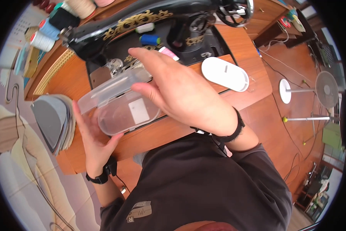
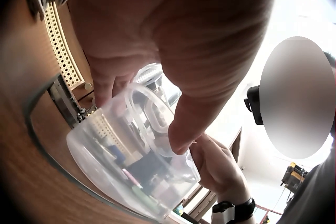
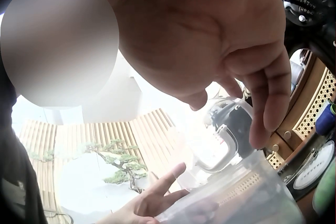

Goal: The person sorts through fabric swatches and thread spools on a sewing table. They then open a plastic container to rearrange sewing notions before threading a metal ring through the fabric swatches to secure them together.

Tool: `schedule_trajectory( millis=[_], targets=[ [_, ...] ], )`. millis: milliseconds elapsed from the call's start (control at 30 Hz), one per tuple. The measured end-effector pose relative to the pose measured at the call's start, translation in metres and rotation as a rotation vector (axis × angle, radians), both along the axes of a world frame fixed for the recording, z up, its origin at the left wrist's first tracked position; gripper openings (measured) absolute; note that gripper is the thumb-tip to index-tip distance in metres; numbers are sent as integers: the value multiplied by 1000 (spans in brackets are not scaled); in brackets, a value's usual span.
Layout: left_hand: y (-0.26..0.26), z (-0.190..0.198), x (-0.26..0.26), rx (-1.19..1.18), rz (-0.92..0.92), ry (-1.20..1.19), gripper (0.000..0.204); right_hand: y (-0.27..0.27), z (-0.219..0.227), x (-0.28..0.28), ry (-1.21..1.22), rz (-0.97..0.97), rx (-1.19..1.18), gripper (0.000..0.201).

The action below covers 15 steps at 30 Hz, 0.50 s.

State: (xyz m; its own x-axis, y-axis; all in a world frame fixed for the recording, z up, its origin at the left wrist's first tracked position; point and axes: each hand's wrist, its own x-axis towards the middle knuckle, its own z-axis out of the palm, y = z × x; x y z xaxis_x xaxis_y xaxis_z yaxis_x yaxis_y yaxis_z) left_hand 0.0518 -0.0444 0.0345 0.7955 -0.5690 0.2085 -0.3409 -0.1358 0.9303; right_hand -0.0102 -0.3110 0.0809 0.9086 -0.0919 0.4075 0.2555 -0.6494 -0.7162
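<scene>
A clear plastic box point(image 1: 122, 117) with its hinged lid point(image 1: 113, 86) raised sits at the front of the sewing table, with a white rectangle showing on it. My left hand point(image 1: 92, 136) is at the box's left end, thumb and fingers straight and spread apart. Over the right end is my right hand point(image 1: 180, 86), fingers extended above the lid and thumb near the opening. In the left wrist view, the left thumb overlaps the rim of the box point(image 2: 131, 155). The right wrist view shows the right fingers point(image 3: 275, 95) straight, close over the box point(image 3: 247, 192).
A black sewing machine point(image 1: 138, 23) stands behind the box. Near it lie a blue thread spool point(image 1: 149, 39) and a pink item point(image 1: 169, 54). A white oval lid point(image 1: 225, 74) rests at the right. Grey sheets point(image 1: 53, 119) lie at the left edge, thread cones point(image 1: 42, 41) at the back left.
</scene>
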Motion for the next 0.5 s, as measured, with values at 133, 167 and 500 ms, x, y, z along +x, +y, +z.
schedule_trajectory(
  millis=[133,167,500],
  targets=[
    [-3,5,-1,-29,-7,36,133,-16,-2,-16,20,-18,39,43],
    [-3,6,0,-28,-8,35,133,-20,-4,-21,33,-13,63,39],
    [-4,6,1,14,8,2,131,-43,-26,-50,99,102,-34,28]
  ],
)
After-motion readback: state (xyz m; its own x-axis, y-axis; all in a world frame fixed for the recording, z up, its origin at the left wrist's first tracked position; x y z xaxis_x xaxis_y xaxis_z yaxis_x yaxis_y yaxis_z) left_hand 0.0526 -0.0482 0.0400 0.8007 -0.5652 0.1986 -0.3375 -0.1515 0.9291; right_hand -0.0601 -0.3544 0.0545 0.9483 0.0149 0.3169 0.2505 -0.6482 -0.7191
